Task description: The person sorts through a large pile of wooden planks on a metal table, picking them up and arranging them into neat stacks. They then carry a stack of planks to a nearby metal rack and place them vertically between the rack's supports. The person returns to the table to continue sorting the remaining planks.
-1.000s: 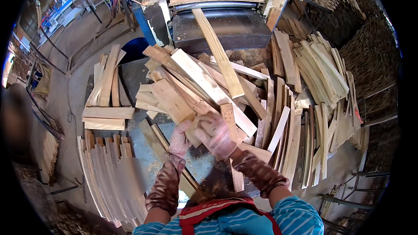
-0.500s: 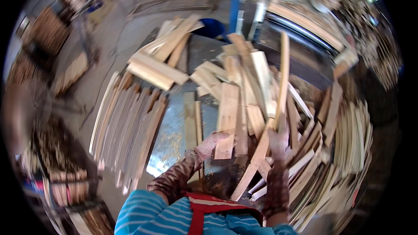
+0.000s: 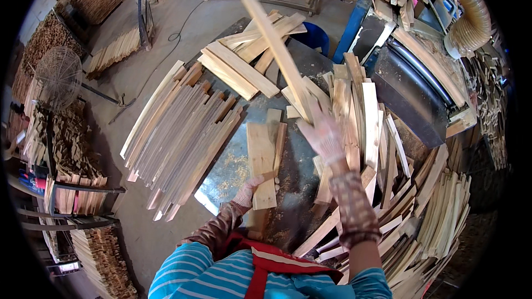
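My gloved left hand grips the near end of a short pale wooden board, fingers closed on its left edge. This board lies partly over a narrower wooden strip on the metal table. In my gloved right hand, slightly blurred, is the near end of a long wooden plank. The plank slants up and away to the left, across a stack of crossed boards. Beside my right forearm lies a loose heap of boards.
A row of long strips lies at the left. Curved stacks of strips stand at the right. Farther off are a machine with a dark roller, a ribbed hose, a blue bin and a wire fan.
My left hand has shifted the short board leftward, onto the strips there. My right hand has moved left and away from me, swinging the long plank over from the right-hand heap.
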{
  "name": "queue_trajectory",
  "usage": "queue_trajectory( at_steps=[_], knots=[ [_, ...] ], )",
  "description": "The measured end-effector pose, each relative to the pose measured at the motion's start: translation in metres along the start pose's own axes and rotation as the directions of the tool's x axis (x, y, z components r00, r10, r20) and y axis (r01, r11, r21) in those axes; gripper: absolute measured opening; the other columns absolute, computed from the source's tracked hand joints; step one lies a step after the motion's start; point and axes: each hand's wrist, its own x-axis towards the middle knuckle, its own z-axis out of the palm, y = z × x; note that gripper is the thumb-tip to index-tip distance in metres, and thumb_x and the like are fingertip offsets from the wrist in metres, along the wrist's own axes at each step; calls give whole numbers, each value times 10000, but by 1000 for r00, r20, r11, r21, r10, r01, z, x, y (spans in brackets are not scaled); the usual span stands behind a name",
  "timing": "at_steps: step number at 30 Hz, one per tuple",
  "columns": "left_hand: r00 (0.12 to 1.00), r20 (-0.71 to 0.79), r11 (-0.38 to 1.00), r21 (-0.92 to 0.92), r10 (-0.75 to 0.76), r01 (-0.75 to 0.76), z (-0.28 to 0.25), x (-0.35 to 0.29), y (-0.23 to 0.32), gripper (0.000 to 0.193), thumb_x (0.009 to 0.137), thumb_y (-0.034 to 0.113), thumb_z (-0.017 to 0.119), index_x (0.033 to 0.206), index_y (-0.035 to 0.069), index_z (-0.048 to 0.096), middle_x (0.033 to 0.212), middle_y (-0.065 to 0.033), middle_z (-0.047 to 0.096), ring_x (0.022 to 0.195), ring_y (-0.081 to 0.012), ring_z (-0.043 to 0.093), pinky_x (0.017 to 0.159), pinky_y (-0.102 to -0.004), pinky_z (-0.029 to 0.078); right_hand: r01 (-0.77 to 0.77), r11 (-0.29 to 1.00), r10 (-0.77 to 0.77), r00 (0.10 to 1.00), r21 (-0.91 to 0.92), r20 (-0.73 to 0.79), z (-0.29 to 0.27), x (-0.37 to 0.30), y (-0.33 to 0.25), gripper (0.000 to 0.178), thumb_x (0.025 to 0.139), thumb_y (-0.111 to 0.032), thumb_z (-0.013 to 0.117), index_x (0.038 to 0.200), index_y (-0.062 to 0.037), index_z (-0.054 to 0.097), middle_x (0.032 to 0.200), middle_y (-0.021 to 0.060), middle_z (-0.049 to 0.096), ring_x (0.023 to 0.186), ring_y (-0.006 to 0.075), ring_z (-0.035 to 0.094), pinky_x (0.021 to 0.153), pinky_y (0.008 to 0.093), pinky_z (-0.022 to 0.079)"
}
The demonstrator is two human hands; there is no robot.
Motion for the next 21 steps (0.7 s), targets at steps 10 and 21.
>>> queue_trajectory(
  at_steps=[10,21],
  knots=[
    [971,-167,985,11,173,-174,18,-4,14,652,958,458,645,1419,18,502,1243,-209,657,1071,-345,688,915,-469,594,-37,922,-157,874,385,459,50,-126,-30,499,948,-328,565,1372,-65,556,1223,232,657,1080,392,660,923,438,537],
    [994,-66,980,175,-82,92,80,-13,-31,575,970,405,661,1349,-16,561,1208,-150,689,1084,-272,690,931,-442,584,-446,399,565,808,801,168,85,-309,-20,661,909,-232,724,1476,-6,470,1395,155,588,1191,261,626,987,343,513]
  ],
)
